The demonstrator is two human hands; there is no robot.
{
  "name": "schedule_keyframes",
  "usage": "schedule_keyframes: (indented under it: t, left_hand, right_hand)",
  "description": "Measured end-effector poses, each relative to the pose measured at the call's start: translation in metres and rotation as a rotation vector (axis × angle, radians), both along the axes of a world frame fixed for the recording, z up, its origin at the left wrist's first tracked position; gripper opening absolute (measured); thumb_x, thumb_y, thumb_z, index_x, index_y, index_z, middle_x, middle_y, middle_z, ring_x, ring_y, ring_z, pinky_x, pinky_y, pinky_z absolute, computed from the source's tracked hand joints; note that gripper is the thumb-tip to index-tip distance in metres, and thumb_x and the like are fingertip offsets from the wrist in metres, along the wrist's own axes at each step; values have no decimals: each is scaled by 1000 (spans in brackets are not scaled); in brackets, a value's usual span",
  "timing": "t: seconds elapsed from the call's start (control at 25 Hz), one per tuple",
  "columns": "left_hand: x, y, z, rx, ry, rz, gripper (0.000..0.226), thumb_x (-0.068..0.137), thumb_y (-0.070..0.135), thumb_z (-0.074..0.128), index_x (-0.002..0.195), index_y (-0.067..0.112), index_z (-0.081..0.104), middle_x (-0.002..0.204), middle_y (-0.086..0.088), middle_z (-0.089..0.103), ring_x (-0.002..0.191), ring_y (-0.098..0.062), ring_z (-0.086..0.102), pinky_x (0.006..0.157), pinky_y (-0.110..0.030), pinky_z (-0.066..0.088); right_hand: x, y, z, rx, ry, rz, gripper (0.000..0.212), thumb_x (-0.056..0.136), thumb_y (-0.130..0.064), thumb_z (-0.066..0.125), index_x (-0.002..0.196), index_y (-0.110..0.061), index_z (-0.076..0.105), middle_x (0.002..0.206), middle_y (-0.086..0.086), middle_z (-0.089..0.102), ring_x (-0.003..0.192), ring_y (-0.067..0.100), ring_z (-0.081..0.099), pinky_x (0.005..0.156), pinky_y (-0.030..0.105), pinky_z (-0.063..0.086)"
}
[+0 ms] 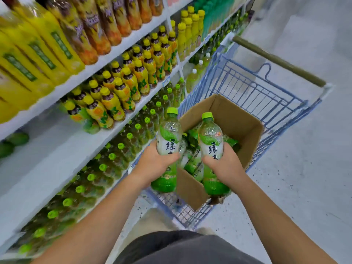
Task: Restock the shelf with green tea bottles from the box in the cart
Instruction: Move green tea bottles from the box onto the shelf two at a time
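my left hand (156, 162) is curling its fingers round one green tea bottle (168, 138) at mid-body | my right hand (225, 165) is gripping a second bottle (210, 138) likewise | both are being held upright just above the open box (234, 119) | box is sitting in the cart (257, 92), beside the shelf (76, 141)

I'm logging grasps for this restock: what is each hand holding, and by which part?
The left hand grips one green tea bottle around its mid-body, over the label; the right hand grips a second bottle the same way.
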State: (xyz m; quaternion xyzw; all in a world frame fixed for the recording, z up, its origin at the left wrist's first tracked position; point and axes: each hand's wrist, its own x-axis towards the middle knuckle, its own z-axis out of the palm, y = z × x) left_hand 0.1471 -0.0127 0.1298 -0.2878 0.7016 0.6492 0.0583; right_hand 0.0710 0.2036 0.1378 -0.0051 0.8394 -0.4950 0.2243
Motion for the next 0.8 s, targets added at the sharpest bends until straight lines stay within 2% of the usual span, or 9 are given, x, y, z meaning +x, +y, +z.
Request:
schedule_keyframes:
  t: [0.12, 0.24, 0.4, 0.48, 0.56, 0.64, 0.8]
  left_hand:
    - [48, 7, 13, -45, -7, 154, 47, 54, 49, 80, 97, 35, 66, 80, 16, 74, 70, -6, 73, 58, -29, 57]
    - [99, 9, 23, -40, 30, 303, 39, 55, 48, 79, 92, 44, 66, 82, 15, 74, 70, -8, 73, 57, -30, 58]
    - [164, 2, 27, -70, 55, 494, 36, 64, 39, 80, 97, 35, 64, 82, 14, 73, 70, -8, 72, 59, -30, 59]
    - [197, -5, 31, -76, 54, 596, 34, 68, 34, 80, 98, 33, 64, 81, 13, 74, 71, -9, 72, 59, -30, 58]
    - [223, -17, 35, -75, 45, 674, 35, 66, 35, 80, 98, 29, 65, 80, 11, 74, 70, -10, 72, 59, -31, 58]
    - [248, -33, 38, -79, 44, 727, 34, 64, 34, 78, 94, 26, 67, 78, 9, 75, 68, -11, 72, 60, -32, 59]
    - [291, -71, 33, -98, 14, 774, 32, 64, 34, 78, 93, 25, 69, 78, 10, 75, 68, -9, 72, 62, -32, 58]
  right_hand:
    - [19, -7, 7, -8, -4, 122, 32, 79, -28, 77, 101, -31, 55, 92, -3, 66, 76, 8, 64, 56, 26, 46]
    - [38, -24, 10, -14, 12, 259, 34, 76, -30, 76, 105, -28, 57, 93, -1, 68, 82, 17, 66, 62, 31, 49]
    - [71, -62, 10, -36, 53, 421, 34, 78, -28, 76, 107, -26, 59, 92, -8, 67, 79, 5, 63, 56, 21, 41]
    - [93, -85, 12, -35, 58, 494, 33, 76, -34, 76, 104, -31, 58, 92, -10, 66, 78, 1, 62, 56, 21, 42]
    - [111, -109, 15, 2, 82, 563, 32, 73, -41, 75, 97, -33, 55, 92, -9, 65, 76, -1, 62, 57, 23, 45]
    - [129, -135, 15, -8, 87, 602, 31, 77, -36, 78, 97, -30, 55, 90, -9, 66, 71, -6, 61, 51, 16, 42]
    - [163, -187, 9, 9, 73, 645, 31, 79, -31, 79, 96, -31, 53, 90, -8, 65, 77, 4, 60, 54, 24, 39]
